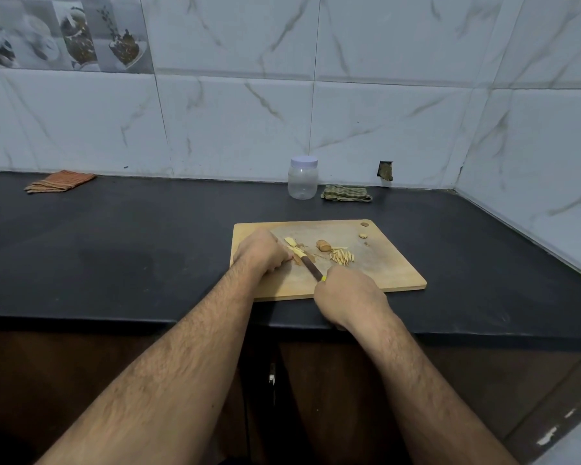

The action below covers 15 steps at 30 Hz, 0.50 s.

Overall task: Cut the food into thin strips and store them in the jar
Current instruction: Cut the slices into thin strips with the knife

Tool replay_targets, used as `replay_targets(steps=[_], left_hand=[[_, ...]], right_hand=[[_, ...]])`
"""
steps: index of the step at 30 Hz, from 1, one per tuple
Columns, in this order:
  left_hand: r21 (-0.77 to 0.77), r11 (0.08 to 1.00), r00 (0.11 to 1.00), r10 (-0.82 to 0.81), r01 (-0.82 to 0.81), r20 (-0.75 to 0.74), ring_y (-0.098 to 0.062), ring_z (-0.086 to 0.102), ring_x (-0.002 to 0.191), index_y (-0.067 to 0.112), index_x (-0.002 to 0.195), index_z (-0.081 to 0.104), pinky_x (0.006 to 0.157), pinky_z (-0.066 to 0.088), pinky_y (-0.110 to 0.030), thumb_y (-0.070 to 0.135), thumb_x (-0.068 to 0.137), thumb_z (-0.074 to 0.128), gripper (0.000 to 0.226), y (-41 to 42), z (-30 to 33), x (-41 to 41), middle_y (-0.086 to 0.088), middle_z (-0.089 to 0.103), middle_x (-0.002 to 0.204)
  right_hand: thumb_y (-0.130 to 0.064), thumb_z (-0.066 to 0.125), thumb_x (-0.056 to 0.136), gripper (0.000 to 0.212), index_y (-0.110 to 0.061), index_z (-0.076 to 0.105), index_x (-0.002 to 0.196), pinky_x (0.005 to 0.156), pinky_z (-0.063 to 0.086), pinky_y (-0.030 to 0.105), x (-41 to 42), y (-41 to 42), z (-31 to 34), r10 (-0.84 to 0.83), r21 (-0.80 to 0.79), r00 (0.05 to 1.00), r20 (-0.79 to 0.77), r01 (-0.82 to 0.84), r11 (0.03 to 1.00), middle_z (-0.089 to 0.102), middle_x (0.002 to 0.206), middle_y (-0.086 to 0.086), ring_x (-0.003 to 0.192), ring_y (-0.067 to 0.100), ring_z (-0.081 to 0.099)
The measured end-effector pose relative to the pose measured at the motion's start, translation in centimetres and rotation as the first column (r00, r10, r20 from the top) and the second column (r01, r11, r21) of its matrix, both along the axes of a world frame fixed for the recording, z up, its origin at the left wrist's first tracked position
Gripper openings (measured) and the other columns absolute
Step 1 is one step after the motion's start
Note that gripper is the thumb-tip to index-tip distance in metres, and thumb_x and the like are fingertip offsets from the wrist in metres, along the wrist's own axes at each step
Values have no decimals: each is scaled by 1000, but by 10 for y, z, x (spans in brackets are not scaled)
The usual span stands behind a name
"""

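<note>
— Why is the food (pixel 295 252) pinned at the left of the wooden cutting board (pixel 393 270)?
— It is held steady under the curled left hand (pixel 259 252) while the knife (pixel 311 268), gripped by the right hand (pixel 348 295), is laid across it.
— And the textures?
— Pale, fibrous strips (pixel 342 256) are heaped mid-board beside a knobbly brown chunk (pixel 323 245). The clear plastic jar (pixel 302 178), lid on, is kept at the back of the dark bench (pixel 114 246).
</note>
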<state>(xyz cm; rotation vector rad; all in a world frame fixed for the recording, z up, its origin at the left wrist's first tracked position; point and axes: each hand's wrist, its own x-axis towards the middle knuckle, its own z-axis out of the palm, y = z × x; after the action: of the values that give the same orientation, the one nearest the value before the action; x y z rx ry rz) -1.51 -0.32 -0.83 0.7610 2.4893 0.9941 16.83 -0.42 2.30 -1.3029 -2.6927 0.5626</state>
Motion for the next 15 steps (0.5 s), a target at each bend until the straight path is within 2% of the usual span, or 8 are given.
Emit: replay_targets(steps=[5,7,9,11,15], left_hand=[[15,1000,998,4,-3,-56,-22,63,70,12,88,74,74,57,-33,20,84,62,15,-5,-1,2,-7,76,87],[14,1000,995,18,-16,-103,-24,69,79,13,88,73,76,57,-33,20,85,59,16,-8,-2,3,-6,75,86],[37,999,992,43,-38,-122,-26,71,84,12,87,72,77,59,-33,19,83,55,19,-10,-5,3,-5,75,84],[93,993,989,82,-70,-127,-26,70,84,14,87,72,76,58,-34,19,84,50,22,-12,-10,3,-4,74,83],[230,961,961,197,-151,-196,-20,62,89,17,98,69,73,49,-31,23,94,45,25,-15,-17,3,2,70,93]], right_hand=[[-20,43,97,28,-14,59,119,71,42,33,-12,-2,4,-6,53,1000,-9,7,999,55,95,2,87,23,52],[-18,43,96,30,-13,60,121,72,41,32,-19,-4,10,-8,68,1000,6,8,998,63,110,6,92,25,55],[-17,42,97,32,-12,59,123,73,39,31,-25,-4,14,-12,81,1000,11,12,997,63,123,6,103,26,59],[-18,42,96,30,-13,60,121,72,40,31,-31,-4,15,-14,95,999,36,11,995,64,121,6,103,25,59],[-18,46,96,27,-14,64,116,69,41,32,-46,-4,10,-15,112,995,101,3,994,65,115,5,91,22,56]])
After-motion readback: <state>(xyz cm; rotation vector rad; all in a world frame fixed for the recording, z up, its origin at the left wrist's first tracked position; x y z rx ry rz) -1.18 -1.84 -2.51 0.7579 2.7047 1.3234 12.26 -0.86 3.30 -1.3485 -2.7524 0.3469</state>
